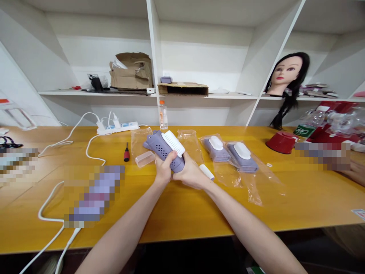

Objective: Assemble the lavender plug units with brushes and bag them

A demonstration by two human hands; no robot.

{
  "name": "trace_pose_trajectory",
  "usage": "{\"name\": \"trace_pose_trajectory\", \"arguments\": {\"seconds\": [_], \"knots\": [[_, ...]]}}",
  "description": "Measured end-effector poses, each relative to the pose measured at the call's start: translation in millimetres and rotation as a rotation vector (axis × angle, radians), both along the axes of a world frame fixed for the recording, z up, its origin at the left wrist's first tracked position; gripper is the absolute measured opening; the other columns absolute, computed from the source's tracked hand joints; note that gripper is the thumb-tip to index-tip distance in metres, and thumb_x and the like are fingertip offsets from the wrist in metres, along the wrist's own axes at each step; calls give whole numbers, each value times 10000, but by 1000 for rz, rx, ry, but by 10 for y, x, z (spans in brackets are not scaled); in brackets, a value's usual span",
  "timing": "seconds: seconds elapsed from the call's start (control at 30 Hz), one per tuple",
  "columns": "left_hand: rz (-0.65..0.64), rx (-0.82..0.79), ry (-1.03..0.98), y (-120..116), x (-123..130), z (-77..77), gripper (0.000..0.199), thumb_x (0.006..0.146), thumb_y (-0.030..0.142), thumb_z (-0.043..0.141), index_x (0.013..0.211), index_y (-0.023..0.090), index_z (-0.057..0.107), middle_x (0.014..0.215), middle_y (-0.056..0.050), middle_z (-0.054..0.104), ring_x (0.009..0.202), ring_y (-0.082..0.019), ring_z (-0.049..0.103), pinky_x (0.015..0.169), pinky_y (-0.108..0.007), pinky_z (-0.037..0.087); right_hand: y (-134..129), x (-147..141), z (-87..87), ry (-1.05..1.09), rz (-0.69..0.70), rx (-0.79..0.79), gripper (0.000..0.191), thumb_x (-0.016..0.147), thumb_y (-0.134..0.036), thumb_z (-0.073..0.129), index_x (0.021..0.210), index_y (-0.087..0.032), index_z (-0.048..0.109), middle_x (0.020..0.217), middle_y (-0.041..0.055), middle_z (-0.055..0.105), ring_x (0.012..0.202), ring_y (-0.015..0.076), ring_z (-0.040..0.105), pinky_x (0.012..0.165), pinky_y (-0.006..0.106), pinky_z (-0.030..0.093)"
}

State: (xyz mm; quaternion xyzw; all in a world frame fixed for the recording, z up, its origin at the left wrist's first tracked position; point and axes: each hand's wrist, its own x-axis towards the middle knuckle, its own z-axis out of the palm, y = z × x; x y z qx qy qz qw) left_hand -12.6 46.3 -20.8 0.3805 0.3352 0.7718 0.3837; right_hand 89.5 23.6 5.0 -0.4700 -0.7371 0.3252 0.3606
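Note:
A purple brush-like device [161,147] with rows of dark holes and a ribbed white comb piece is held tilted above the table. My left hand [164,168] wraps its lower side, the thumb pressed near the white piece. Around its near end closes my right hand [191,172], with some fingers hidden behind it. A clear plastic lid-like piece [145,159] lies left of my hands. Just beyond my right wrist is a small white part [207,172] with a purple edge. Farther right are two similar purple-and-white devices [217,148] [242,156] in clear bags.
A screwdriver [126,153] and a blurred phone-like object [98,194] with a white cable lie left. Behind stand a power strip [118,128] and a bottle [163,116]. At right are a red container [281,142] and another person's arm [356,167]. Shelves rise behind.

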Motion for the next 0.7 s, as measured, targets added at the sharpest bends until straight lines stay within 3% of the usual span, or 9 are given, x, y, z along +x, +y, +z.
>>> {"name": "trace_pose_trajectory", "arguments": {"seconds": [0.1, 0.3, 0.57, 0.7], "knots": [[-49, 3, -64, -22, 21, -16, 504, 594, 345, 688, 1049, 176, 550, 914, -39, 631, 827, -210, 612, 774, -339, 478, -12, 0, -23, -6, 1, 15, 679, 536, -227, 666, 1174, -194, 438, 990, 53, 615, 827, 202, 596, 654, 294, 474], [-15, -30, -126, -62, 30, 71, 461, 589, 331, 679, 1009, 167, 582, 906, -37, 639, 855, -215, 607, 793, -332, 473, -87, -65, -2, -95, -174, 55, 589, 556, -302, 653, 1108, -197, 474, 999, 75, 607, 875, 235, 599, 680, 312, 469], [-87, -4, -144, -18, 17, 56, 432, 561, 303, 694, 962, 173, 601, 808, -15, 644, 740, -190, 611, 688, -303, 487, -37, -2, 19, -24, 14, 57, 639, 549, -209, 624, 1159, -185, 434, 963, 51, 610, 801, 198, 597, 648, 294, 480], [-57, 7, -140, -25, 0, 59, 352, 564, 293, 693, 882, 160, 620, 752, -7, 638, 689, -181, 609, 669, -300, 487, -44, -46, -5, -27, -38, 24, 643, 547, -269, 651, 1148, -195, 434, 949, 47, 602, 810, 213, 597, 642, 305, 477]]}}
